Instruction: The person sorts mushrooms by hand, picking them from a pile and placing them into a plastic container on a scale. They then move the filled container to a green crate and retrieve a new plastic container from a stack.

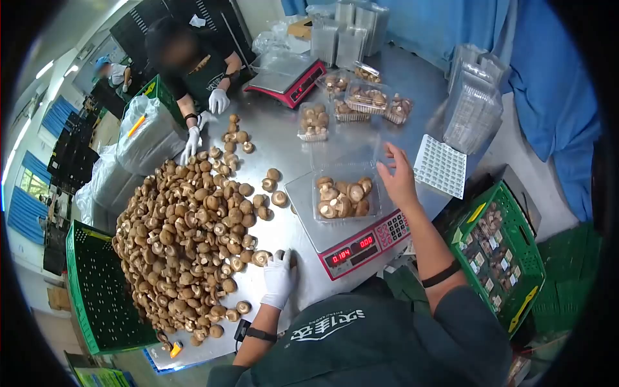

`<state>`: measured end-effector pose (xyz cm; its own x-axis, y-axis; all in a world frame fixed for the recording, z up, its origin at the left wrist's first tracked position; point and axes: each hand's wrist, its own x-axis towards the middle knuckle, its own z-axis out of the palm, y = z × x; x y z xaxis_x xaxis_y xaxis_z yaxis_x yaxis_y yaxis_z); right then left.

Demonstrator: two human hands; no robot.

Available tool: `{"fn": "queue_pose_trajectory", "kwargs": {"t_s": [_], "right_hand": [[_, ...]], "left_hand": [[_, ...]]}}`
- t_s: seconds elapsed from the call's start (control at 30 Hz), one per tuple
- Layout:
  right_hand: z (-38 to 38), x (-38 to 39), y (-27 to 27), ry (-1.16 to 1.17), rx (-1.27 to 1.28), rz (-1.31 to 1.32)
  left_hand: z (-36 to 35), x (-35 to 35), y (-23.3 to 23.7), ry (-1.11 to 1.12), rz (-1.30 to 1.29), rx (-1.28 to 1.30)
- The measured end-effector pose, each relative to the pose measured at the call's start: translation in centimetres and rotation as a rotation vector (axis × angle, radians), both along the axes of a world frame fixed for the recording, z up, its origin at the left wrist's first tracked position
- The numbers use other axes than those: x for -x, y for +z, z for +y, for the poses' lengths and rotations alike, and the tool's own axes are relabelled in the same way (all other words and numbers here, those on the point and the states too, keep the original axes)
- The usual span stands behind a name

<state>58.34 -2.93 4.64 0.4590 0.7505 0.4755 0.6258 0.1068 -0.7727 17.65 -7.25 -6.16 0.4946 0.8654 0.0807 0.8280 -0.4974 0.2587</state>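
Note:
My left hand (278, 282), in a white glove, is at the right edge of a large heap of shiitake mushrooms (184, 238). Its fingers curl over a mushroom, mostly hidden beneath them, and another mushroom (260, 258) lies beside the fingertips. My right hand (398, 175), bare, is held with fingers apart just right of an open clear plastic box (346, 218). Several mushrooms fill the box, and its lid (342, 152) stands folded back. It rests on a red scale (303, 205) whose lit display reads 0.184 and 0.00.
Across the table a co-worker with gloved hands (219, 101) reaches toward the heap, near a second scale (287, 80). Filled boxes (367, 98), stacked empty boxes (476, 103) and a label sheet (441, 165) lie farther back. Green crates (106, 290) flank the table; one at right (516, 226) contains packed boxes.

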Motion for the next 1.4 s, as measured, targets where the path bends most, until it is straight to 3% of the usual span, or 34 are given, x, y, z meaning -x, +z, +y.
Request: {"fn": "queue_pose_trajectory", "kwargs": {"t_s": [0.23, 0.3, 0.37, 0.43, 0.6, 0.67, 0.83, 0.97, 1.03, 1.1, 1.13, 1.27, 1.33, 1.37, 1.4], "right_hand": [[2.3, -2.9, -1.9, -0.012, 0.069, 0.083], [2.8, -3.3, -2.7, -0.006, 0.078, 0.083], [3.0, -3.2, -2.9, 0.003, 0.117, 0.087], [3.1, -3.1, -3.1, 0.01, 0.153, 0.089], [4.3, -2.5, -3.5, -0.011, 0.294, 0.064], [5.0, -2.4, -3.7, -0.021, 0.319, 0.061], [6.1, -2.4, -3.9, 0.003, 0.38, 0.02], [6.7, -2.5, -4.3, 0.054, 0.415, 0.065], [7.1, -2.8, -5.2, 0.067, 0.351, 0.122], [7.0, -2.5, -4.9, 0.081, 0.278, 0.248], [6.9, -2.5, -4.4, 0.098, 0.2, 0.367], [3.8, -2.2, -1.4, 0.197, 0.1, 0.442], [1.2, -2.1, -0.2, 0.297, 0.04, 0.273], [-0.1, -2.0, 0.6, 0.3, 0.039, 0.279], [-1.6, -1.9, 1.4, 0.33, 0.039, 0.1]], "left_hand": [[-0.4, 0.2, 0.2, 0.072, 0.026, 0.023], [0.4, 0.9, -0.1, 0.049, -0.113, 0.04], [1.1, -0.3, 3.5, 0.087, -0.143, 0.173], [2.1, -1.7, 6.2, 0.167, -0.354, -0.006], [5.4, -6.3, 12.9, 0.033, -0.547, -0.129], [6.8, -8.3, 13.1, -0.034, -0.603, -0.133], [8.3, -16.7, 17.8, -0.312, -0.45, -0.125], [8.4, -21.1, 18.0, -0.587, -0.253, -0.193], [8.5, -22.1, 15.4, -0.605, -0.143, -0.196], [8.3, -22.5, 14.3, -0.514, 0.031, -0.168], [8.3, -22.3, 14.5, -0.511, -0.056, -0.114], [7.8, -19.0, 17.6, -0.348, -0.325, -0.148], [7.4, -16.2, 16.8, -0.107, -0.472, -0.286], [7.9, -14.3, 15.0, 0.053, -0.614, -0.198], [8.2, -12.6, 14.2, 0.189, -0.725, -0.021]]}}
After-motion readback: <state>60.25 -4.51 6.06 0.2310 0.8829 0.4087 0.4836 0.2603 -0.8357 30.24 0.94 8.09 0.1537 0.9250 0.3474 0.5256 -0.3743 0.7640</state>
